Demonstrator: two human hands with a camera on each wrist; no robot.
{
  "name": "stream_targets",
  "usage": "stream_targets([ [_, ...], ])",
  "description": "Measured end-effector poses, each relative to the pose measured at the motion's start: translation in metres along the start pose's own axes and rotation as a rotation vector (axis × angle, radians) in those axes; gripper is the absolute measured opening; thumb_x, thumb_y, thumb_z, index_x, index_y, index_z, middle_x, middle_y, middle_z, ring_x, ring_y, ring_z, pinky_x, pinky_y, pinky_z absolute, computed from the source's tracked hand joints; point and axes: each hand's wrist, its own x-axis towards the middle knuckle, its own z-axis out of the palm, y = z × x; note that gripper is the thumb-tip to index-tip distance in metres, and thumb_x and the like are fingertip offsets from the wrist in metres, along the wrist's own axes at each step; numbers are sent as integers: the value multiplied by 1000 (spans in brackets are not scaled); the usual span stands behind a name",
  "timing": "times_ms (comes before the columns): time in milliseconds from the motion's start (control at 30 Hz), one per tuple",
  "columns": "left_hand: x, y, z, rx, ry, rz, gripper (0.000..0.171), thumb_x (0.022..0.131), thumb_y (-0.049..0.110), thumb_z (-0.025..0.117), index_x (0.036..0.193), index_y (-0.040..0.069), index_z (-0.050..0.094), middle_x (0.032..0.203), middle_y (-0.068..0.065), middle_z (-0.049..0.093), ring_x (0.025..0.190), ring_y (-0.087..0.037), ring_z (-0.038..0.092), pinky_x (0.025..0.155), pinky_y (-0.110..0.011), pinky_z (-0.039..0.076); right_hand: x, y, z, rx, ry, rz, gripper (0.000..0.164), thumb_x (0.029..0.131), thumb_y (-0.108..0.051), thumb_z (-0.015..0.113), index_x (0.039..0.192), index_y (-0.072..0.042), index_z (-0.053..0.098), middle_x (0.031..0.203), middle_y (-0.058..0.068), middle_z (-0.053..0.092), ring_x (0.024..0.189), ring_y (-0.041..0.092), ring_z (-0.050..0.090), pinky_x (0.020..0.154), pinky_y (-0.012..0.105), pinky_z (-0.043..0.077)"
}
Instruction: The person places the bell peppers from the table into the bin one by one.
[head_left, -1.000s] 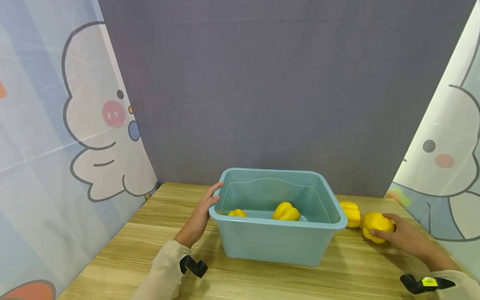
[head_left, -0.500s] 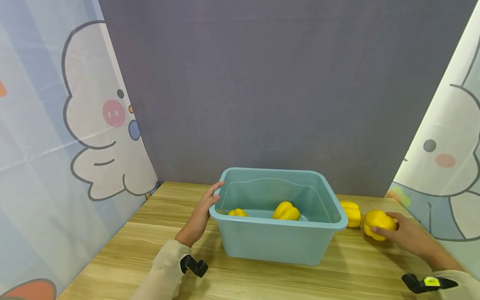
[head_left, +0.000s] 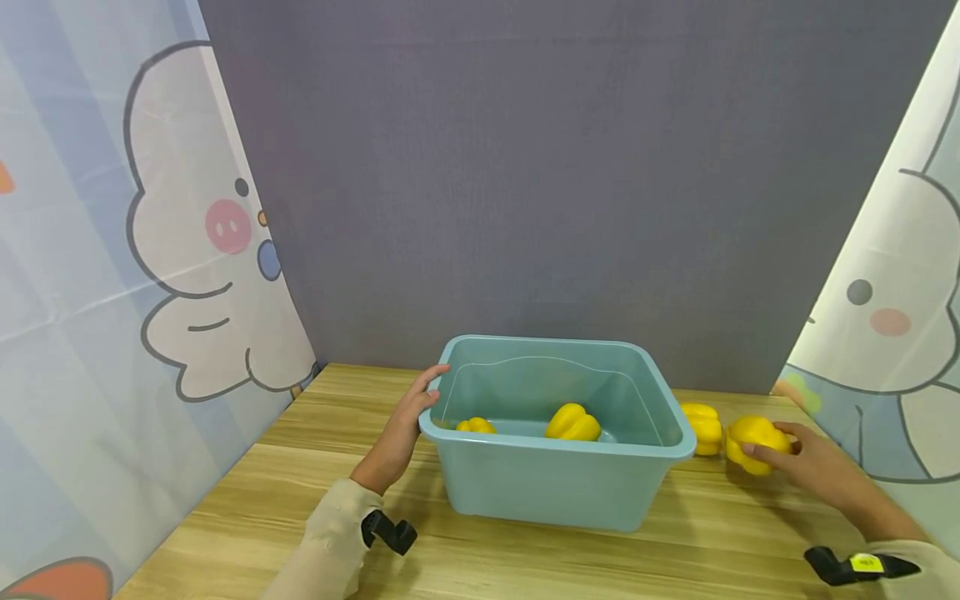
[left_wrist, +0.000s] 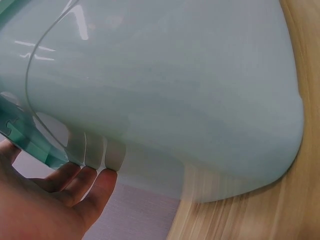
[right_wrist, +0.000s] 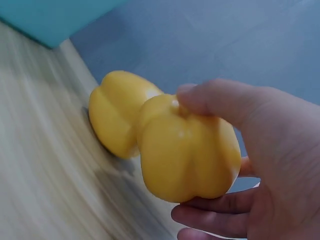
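Note:
My right hand [head_left: 817,471] grips a yellow bell pepper [head_left: 756,442], to the right of a blue-green plastic bin [head_left: 555,487]. In the right wrist view the thumb lies by the stem end of this pepper [right_wrist: 190,160] and fingers curl beneath. A shadow shows below it on the table. Just behind it a second yellow bell pepper [head_left: 702,428] lies on the table. My left hand [head_left: 397,433] rests on the bin's left side. Its fingertips [left_wrist: 107,175] touch the outer wall, mostly straight. Inside the bin are two yellow bell peppers [head_left: 572,422], one partly hidden by the front rim.
The bin stands on a wood-grain table [head_left: 315,492]. A grey panel [head_left: 510,183] rises along the table's back edge. Cartoon-printed cloths [head_left: 82,292] hang at the left and right sides. Both wrists wear black camera mounts [head_left: 388,532].
My right hand has raised the bell pepper slightly and tipped it, shifting a little right at first. The left hand and the bin have stayed in place.

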Motion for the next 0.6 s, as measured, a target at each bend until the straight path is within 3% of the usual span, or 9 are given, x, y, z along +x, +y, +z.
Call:
stream_targets([
  [167,0,0,-1,10,1,-2,55,104,35,37,156,16,32,161,-2,22,141,-32,31,108,-57,25,0,-5,-4,176,-78,48,98,103,-50,48,143,28,4,131,51,38,102,41,65,79,45,57],
  [600,0,-1,-1,9,4,-3,55,104,35,38,155,17,33,161,-2,22,141,-32,30,108,-57,26,-3,-15,-10,226,-58,51,97,103,-51,46,144,26,4,134,48,41,108,46,62,79,42,57],
])
